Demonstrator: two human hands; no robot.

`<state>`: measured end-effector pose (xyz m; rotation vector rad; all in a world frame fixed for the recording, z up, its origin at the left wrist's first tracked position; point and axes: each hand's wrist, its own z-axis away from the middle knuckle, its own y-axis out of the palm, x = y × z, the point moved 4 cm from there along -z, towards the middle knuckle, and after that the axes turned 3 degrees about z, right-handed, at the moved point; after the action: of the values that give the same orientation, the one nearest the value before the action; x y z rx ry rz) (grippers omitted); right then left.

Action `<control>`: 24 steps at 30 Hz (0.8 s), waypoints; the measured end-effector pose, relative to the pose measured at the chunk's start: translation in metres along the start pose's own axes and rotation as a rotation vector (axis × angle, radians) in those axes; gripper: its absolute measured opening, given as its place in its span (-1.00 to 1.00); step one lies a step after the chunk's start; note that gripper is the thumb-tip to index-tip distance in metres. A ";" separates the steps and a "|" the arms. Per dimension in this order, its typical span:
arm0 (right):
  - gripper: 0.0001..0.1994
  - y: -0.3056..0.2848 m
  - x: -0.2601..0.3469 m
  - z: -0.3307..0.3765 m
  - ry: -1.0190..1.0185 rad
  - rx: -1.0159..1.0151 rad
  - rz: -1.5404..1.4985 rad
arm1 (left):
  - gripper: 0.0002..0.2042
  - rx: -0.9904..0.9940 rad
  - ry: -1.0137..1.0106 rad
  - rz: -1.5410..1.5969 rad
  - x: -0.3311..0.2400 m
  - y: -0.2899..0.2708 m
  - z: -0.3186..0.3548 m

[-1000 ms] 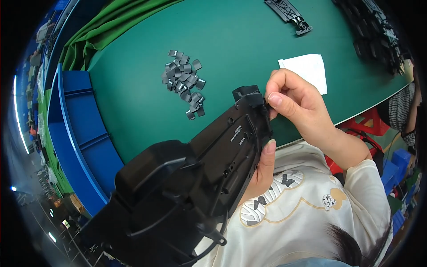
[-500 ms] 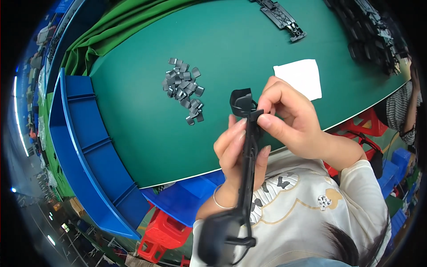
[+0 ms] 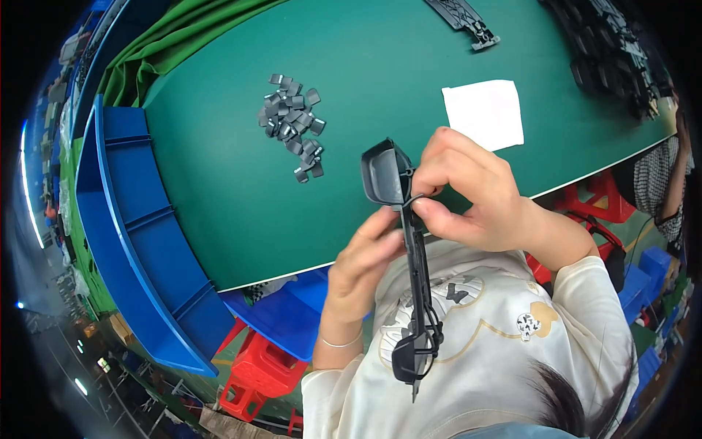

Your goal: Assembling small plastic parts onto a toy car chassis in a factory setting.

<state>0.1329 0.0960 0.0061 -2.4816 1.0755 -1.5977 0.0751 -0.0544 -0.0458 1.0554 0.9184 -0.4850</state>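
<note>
A long, narrow black plastic part [image 3: 414, 271] hangs over the near table edge and my shirt, with a hollow cup-shaped end [image 3: 382, 175] at its top and a thin black cable along it. My right hand [image 3: 475, 194] pinches the part just below the cup, thumb and bent index finger closed at the looped cable. Beside the bar's left side is my left hand [image 3: 362, 260], slightly blurred, its fingers stretched out and apart, the fingertips at the bar's edge. Its thumb cannot be made out.
Small dark plastic caps [image 3: 292, 117] lie heaped on the green table [image 3: 219, 212]. To the left stands a blue divided tray [image 3: 139, 172]. A white cloth [image 3: 484, 113] lies beyond my right hand. Another long black part [image 3: 464, 22] and a stack of them [image 3: 610, 62] are farther back.
The black part has turned, so its cup now shows its hollow side and its lower end has swung right. My left hand has loosened and shifted left; my right hand still pinches near the cup.
</note>
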 end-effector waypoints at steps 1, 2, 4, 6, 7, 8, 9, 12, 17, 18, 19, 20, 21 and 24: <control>-0.82 0.001 0.000 0.000 0.004 0.042 0.010 | -0.63 0.027 0.070 0.150 -0.004 0.005 -0.004; -0.81 0.003 0.000 0.000 0.007 0.086 0.020 | -0.52 0.054 0.143 0.299 -0.008 0.009 -0.008; -0.81 0.006 0.003 -0.004 -0.021 0.109 0.029 | -0.21 -0.085 0.114 0.291 -0.018 0.016 -0.007; -0.79 0.009 0.008 -0.007 -0.069 0.128 0.047 | -0.18 -0.109 0.143 0.044 -0.027 0.024 -0.007; -0.79 0.009 0.008 -0.007 -0.073 0.131 0.046 | -0.23 -0.134 0.135 0.085 -0.030 0.029 -0.008; -0.80 0.009 0.008 -0.008 -0.053 0.152 0.053 | -0.23 -0.136 0.139 0.085 -0.032 0.034 -0.009; -0.81 0.009 0.007 -0.008 -0.033 0.173 0.060 | -0.26 -0.161 0.114 0.078 -0.033 0.037 -0.009; -0.87 0.008 0.006 -0.011 0.020 0.225 0.009 | -0.31 -0.177 0.089 0.067 -0.032 0.036 -0.009; -0.93 -0.002 0.004 -0.015 0.133 0.295 -0.058 | -0.32 -0.194 0.028 0.201 -0.026 0.030 -0.009; -0.93 -0.005 0.002 -0.014 0.226 0.299 -0.165 | -0.31 -0.191 0.007 0.247 -0.024 0.030 -0.010; -0.92 -0.008 0.000 -0.013 0.317 0.301 -0.272 | -0.31 -0.208 0.034 0.284 -0.023 0.030 -0.012; -0.92 -0.014 -0.001 -0.012 0.333 0.264 -0.277 | -0.31 -0.206 -0.004 0.308 -0.024 0.030 -0.012; -0.92 -0.021 -0.001 -0.012 0.337 0.239 -0.245 | -0.31 -0.202 -0.042 0.332 -0.024 0.029 -0.012; -0.93 -0.047 -0.008 -0.009 0.369 0.144 -0.114 | -0.32 -0.182 -0.055 0.402 -0.021 0.023 -0.016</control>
<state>0.1490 0.1397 0.0202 -2.2479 0.8167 -2.1438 0.0740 -0.0311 -0.0191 1.0216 0.6647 -0.0938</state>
